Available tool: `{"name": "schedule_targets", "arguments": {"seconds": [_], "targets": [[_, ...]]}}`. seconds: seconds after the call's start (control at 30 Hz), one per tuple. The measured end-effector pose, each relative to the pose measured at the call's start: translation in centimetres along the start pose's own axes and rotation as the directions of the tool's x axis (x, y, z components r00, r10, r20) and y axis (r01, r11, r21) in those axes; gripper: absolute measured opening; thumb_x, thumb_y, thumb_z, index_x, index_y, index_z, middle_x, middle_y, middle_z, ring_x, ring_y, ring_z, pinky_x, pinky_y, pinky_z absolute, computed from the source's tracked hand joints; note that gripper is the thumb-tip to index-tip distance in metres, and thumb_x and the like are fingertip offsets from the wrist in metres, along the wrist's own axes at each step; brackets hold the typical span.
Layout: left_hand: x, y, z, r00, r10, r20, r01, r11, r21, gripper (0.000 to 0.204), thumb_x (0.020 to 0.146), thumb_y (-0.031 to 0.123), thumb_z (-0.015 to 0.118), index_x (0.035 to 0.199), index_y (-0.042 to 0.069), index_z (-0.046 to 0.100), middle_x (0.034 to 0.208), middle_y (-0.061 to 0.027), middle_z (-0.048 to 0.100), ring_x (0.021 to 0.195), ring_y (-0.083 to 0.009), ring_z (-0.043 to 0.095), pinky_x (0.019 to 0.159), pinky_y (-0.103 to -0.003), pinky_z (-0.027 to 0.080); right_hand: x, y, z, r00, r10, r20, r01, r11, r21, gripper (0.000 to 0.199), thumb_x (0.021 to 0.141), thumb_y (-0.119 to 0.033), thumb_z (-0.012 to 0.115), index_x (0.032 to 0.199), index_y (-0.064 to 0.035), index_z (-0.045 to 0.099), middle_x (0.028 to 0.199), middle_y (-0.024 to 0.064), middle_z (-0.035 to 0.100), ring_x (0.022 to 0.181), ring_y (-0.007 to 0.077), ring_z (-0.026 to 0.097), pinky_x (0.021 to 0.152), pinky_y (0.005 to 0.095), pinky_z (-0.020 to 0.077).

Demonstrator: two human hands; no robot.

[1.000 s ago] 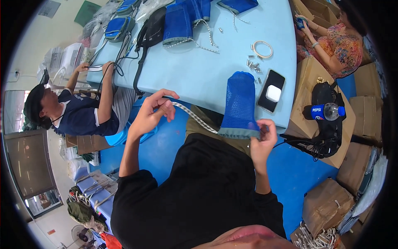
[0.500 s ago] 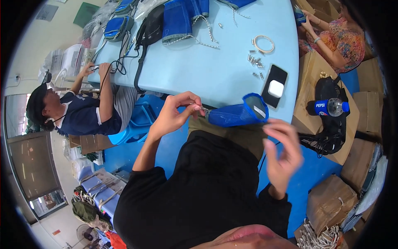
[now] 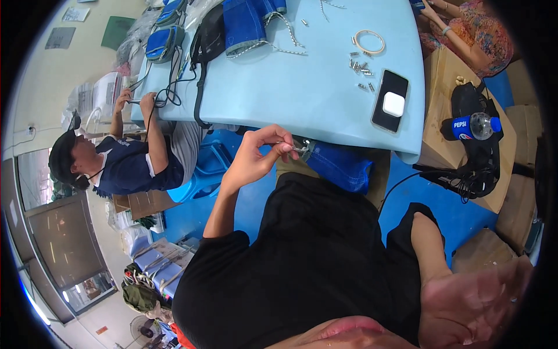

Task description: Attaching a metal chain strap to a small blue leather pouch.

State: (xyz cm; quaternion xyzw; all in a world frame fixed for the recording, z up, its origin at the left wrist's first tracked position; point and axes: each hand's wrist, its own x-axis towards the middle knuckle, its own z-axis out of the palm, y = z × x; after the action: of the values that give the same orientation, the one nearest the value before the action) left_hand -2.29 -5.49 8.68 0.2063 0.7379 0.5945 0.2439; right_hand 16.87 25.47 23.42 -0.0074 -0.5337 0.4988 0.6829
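Blue cloth pouch, tapered, gathered end

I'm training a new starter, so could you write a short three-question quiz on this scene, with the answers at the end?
1. Which of the wearer's hands pinches the cord by the blue pouch?
2. True or false: the white rounded box lies on the phone.
3. What lies nearest the pale ring on the table?
A) the bottle
B) small metal pieces
C) the black cap

Key:
1. The left hand
2. True
3. B
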Motion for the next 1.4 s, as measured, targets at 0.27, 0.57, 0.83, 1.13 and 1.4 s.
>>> {"name": "schedule_targets", "arguments": {"seconds": [0.27,0.57,0.83,1.13,1.4], "targets": [[0.4,0.6,0.4,1.0,0.015,0.021,-0.015,1.0,0.01,0.002,0.101,-0.002,0.061,0.099,-0.002,0.061,0.085,-0.0121,0.075,0.078,-0.0162,0.072,0.073,-0.03,0.058,0.4,0.8,-1.1,0.996,-0.048,0.074,0.051,0.998,-0.038,0.052,0.101,-0.036,0.044,0.141,-0.0055,0.055,0.129,0.0261,0.057,0.112,0.0431,0.059,0.089,0.0556,0.0505],[-0.5,0.5,-0.1,1.0,0.0,-0.022,0.0,1.0,-0.006,0.005,0.101,0.002,0.065,0.1,-0.003,0.064,0.085,-0.0106,0.075,0.08,-0.0154,0.072,0.073,-0.03,0.057,1.8,1.5,-5.3,0.975,-0.081,0.206,0.086,0.996,-0.016,0.048,0.1,-0.033,0.045,0.137,-0.0042,0.056,0.126,0.0252,0.058,0.111,0.0423,0.059,0.088,0.054,0.0511],[-0.3,0.3,-0.2,1.0,0.009,-0.02,-0.009,1.0,0.002,0.005,0.102,0.003,0.065,0.1,-0.002,0.064,0.085,-0.0102,0.075,0.08,-0.0157,0.072,0.072,-0.029,0.058,1.9,1.8,-4.6,0.94,-0.132,0.316,0.147,0.989,-0.023,0.045,0.099,-0.031,0.046,0.134,-0.0031,0.056,0.123,0.0245,0.059,0.11,0.0415,0.06,0.087,0.0526,0.0516],[-0.2,0.5,-0.4,1.0,-0.004,-0.007,0.004,1.0,0.01,0.005,0.101,0.003,0.065,0.1,-0.002,0.064,0.086,-0.0101,0.075,0.084,-0.0164,0.073,0.073,-0.03,0.058,2.7,2.7,-5.2,0.882,-0.175,0.438,0.204,0.979,-0.018,0.042,0.098,-0.028,0.048,0.13,-0.0018,0.057,0.119,0.0236,0.06,0.109,0.0406,0.06,0.086,0.0509,0.0522],[-0.6,0.2,-0.4,1.0,-0.022,-0.016,0.022,1.0,-0.002,0.006,0.101,0.004,0.065,0.101,-0.002,0.065,0.087,-0.0105,0.075,0.083,-0.0161,0.073,0.073,-0.03,0.057,3.0,3.4,-5.5,0.817,-0.207,0.538,0.248,0.969,-0.004,0.039,0.098,-0.026,0.049,0.126,-0.0006,0.058,0.116,0.0228,0.061,0.108,0.0398,0.061,0.085,0.0495,0.0528]]}}
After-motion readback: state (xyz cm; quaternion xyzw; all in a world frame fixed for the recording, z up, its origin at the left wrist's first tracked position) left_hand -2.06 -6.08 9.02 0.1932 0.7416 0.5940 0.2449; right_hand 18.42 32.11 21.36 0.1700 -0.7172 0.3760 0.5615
